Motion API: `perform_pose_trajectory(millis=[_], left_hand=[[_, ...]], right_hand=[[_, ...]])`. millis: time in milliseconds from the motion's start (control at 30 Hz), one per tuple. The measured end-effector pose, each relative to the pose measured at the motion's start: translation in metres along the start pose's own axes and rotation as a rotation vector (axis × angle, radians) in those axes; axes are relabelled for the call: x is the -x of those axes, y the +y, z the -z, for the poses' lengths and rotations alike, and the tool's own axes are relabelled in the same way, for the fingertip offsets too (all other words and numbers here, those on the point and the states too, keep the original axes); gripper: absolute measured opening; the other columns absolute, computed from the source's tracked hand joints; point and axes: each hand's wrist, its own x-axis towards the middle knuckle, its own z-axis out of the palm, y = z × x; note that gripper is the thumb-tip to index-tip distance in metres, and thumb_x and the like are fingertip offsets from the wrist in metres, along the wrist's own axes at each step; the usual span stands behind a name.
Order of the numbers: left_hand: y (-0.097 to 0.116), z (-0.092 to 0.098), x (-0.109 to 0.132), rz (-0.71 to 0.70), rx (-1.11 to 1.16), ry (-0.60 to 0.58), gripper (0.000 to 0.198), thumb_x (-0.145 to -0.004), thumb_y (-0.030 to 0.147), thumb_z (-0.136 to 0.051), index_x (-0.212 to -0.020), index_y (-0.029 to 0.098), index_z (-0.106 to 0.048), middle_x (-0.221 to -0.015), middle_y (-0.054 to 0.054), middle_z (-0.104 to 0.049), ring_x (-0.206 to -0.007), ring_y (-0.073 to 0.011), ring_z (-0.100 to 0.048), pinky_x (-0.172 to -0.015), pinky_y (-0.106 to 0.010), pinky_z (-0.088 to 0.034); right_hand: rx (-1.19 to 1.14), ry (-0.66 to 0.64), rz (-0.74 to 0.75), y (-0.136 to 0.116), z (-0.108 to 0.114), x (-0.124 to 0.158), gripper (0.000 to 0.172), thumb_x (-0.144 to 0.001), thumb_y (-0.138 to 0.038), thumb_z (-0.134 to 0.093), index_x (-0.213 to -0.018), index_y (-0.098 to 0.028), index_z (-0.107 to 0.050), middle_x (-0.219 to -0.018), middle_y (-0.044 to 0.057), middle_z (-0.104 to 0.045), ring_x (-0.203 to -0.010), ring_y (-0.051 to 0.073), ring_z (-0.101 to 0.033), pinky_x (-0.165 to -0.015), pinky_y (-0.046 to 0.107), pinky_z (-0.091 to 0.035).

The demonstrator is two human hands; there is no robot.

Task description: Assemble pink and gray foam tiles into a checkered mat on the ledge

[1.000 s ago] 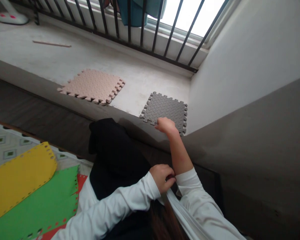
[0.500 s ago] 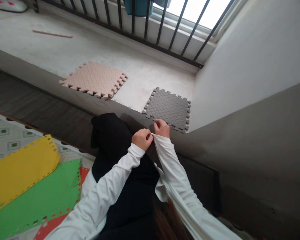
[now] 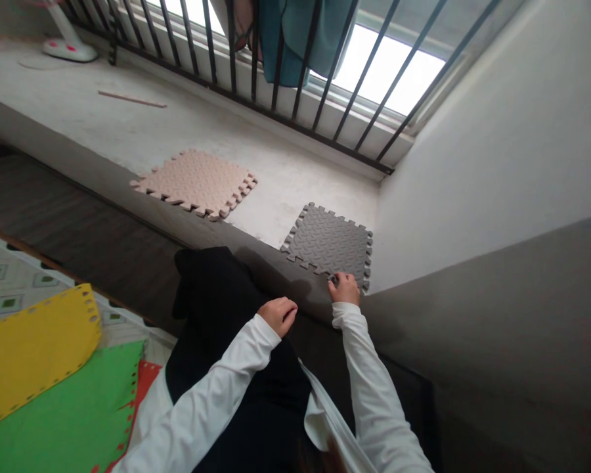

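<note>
My right hand (image 3: 345, 289) is at the near edge of a grey interlocking foam mat (image 3: 328, 236), with thumb and fingers closed around the edge near its right corner. The mat lies on a white ledge, its near edge reaching the ledge's rim. Over my dark-clothed lap, my left hand (image 3: 278, 315) is held in the air with its fingers curled together, and nothing shows in it. A beige foam mat (image 3: 197, 180) rests on the ledge further left; its thick edge suggests several stacked.
Dark railings (image 3: 256, 105) run along the back of the ledge (image 3: 268, 210) before a window. The wall (image 3: 473, 171) bounds the right side. A thin strip (image 3: 132, 99) lies at the left. Yellow (image 3: 39, 355) and green (image 3: 64, 414) sheets cover the patterned floor below.
My left hand has let go of the right sleeve's cuff. My right hand has moved right, onto the grey mat's near edge. The view has tilted upward.
</note>
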Motion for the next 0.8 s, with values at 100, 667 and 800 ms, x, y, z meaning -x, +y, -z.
perform_pose_trajectory(millis=[100,667,800], left_hand=[[0.0,-0.003,0.002,-0.006,-0.026,-0.005,0.021,-0.078,0.023,-0.037,-0.075,0.019,-0.057,-0.071,-0.002,-0.059,-0.068,-0.012,-0.054,-0.065,-0.023,-0.043],[0.001,-0.011,0.002,0.018,-0.03,0.034,0.012,-0.068,0.02,-0.045,-0.07,0.02,-0.056,-0.067,-0.001,-0.058,-0.064,-0.013,-0.054,-0.059,-0.024,-0.043],[0.0,0.0,0.003,0.083,0.024,0.209,0.017,-0.071,0.019,-0.039,-0.069,0.019,-0.055,-0.066,-0.005,-0.058,-0.064,-0.0148,-0.054,-0.057,-0.026,-0.045]], right_hand=[[0.121,-0.007,-0.039,-0.007,-0.002,-0.001,0.034,-0.075,-0.043,-0.045,-0.093,-0.016,-0.051,-0.091,0.011,-0.055,-0.084,0.021,-0.054,-0.067,0.029,-0.039],[-0.528,0.488,-0.397,-0.047,0.038,-0.045,0.023,-0.064,-0.04,-0.051,-0.078,-0.022,-0.055,-0.073,0.004,-0.063,-0.068,0.019,-0.057,-0.06,0.027,-0.041],[-0.741,0.644,-0.349,-0.109,0.066,-0.066,0.024,-0.067,-0.039,-0.045,-0.077,-0.02,-0.056,-0.074,0.004,-0.063,-0.067,0.015,-0.057,-0.063,0.024,-0.043]])
